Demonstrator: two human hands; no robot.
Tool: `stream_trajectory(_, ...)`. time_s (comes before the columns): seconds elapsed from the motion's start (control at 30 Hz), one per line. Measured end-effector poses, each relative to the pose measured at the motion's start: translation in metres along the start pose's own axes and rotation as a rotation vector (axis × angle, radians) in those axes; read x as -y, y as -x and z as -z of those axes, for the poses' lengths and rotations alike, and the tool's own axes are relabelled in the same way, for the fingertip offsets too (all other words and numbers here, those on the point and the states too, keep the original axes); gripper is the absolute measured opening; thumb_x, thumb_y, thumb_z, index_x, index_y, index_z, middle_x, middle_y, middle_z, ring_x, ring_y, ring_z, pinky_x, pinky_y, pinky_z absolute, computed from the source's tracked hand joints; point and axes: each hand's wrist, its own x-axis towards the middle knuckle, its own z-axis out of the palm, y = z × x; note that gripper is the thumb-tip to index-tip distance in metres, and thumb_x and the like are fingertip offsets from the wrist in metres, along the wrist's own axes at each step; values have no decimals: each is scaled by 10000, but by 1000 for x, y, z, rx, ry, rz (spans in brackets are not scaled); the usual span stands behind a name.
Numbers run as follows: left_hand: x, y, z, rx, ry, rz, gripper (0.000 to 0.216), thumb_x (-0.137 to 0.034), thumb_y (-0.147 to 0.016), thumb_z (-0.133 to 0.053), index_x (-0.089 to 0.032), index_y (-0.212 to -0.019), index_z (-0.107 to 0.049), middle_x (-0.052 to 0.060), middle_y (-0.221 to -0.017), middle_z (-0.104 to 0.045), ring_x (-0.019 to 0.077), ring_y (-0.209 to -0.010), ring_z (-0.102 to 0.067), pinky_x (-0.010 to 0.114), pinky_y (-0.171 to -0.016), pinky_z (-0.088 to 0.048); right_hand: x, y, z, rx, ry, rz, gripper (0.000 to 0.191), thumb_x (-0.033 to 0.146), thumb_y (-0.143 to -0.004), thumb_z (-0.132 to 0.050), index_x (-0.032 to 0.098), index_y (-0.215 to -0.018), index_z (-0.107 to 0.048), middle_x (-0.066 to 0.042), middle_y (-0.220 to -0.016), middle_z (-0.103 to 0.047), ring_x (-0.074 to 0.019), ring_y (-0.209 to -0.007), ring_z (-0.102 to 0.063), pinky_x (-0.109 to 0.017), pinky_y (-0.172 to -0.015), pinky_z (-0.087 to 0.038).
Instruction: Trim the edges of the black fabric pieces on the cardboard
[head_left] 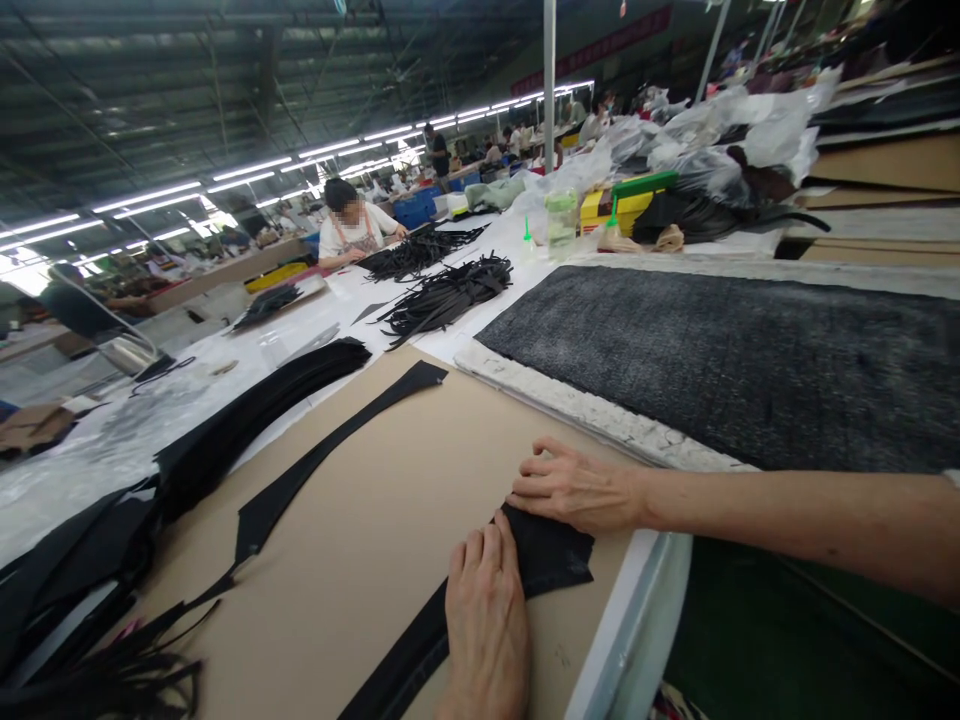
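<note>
My left hand lies flat, fingers together, pressing down on a long black strip of leather-like material on a brown cardboard sheet. My right hand reaches in from the right and rests flat on the strip's wide upper end, fingers stretched out. Another curved black strip lies on the cardboard to the left, apart from both hands.
A stack of black strips runs along the cardboard's left edge. A dark textured mat lies to the right. Piles of black strips, bottles and plastic bags sit farther back. A seated person works at the far end.
</note>
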Motion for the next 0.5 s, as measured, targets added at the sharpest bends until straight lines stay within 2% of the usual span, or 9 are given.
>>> stream_trajectory(0.1, -3, 0, 3, 26, 33, 53, 505, 1, -775, -503, -21, -1279, -513, 105, -953, -637, 243, -845, -564, 399, -771, -516, 6, -7, 3, -17, -11, -4, 272, 19, -845, -516, 133, -1081, -590, -78, -962, -584, -231, -920, -507, -437, -909, -327)
stream_trajectory(0.2, -4, 5, 17, 103, 98, 105, 441, -21, -824, -454, -22, -1259, -522, 129, -1039, -645, 241, -917, -588, 390, -847, -533, 19, -9, -6, -78, -96, 16, 440, -20, -794, -466, 150, -1187, -567, -92, -1059, -587, -234, -958, -530, -430, -914, -354)
stream_trajectory(0.27, 1, 11, 28, 139, 220, 120, 443, -64, -864, -425, -19, -1302, -477, 142, -1149, -629, 236, -1025, -577, 364, -948, -510, 21, -5, -21, -121, -107, -3, 574, -62, -756, -401, 163, -1269, -529, -109, -1159, -574, -237, -1027, -531, -437, -937, -348)
stream_trajectory(0.37, 15, 29, 41, 147, 437, 237, 455, -107, -890, -409, -116, -1342, -457, 82, -1266, -592, 197, -1130, -543, 298, -1049, -449, 10, -1, -51, -210, -70, 31, 621, -31, -770, -390, 232, -1322, -494, -90, -1175, -592, -235, -999, -554, -458, -902, -360)
stream_trajectory(0.43, 25, 50, 46, 141, 473, 354, 451, -147, -925, -370, -164, -1369, -441, 56, -1351, -552, 181, -1209, -513, 290, -1100, -406, 2, 2, -68, -222, -63, 59, 643, 16, -780, -398, 294, -1355, -471, -77, -1183, -602, -245, -1010, -562, -486, -875, -372)
stream_trajectory(0.5, 33, 75, 49, 159, 429, 469, 461, -263, -969, -328, -161, -1414, -393, 64, -1458, -463, 201, -1320, -437, 344, -1148, -363, -3, 6, -81, -211, -76, -14, 658, 80, -780, -424, 381, -1364, -463, -55, -1192, -608, -255, -1027, -567, -504, -880, -387)
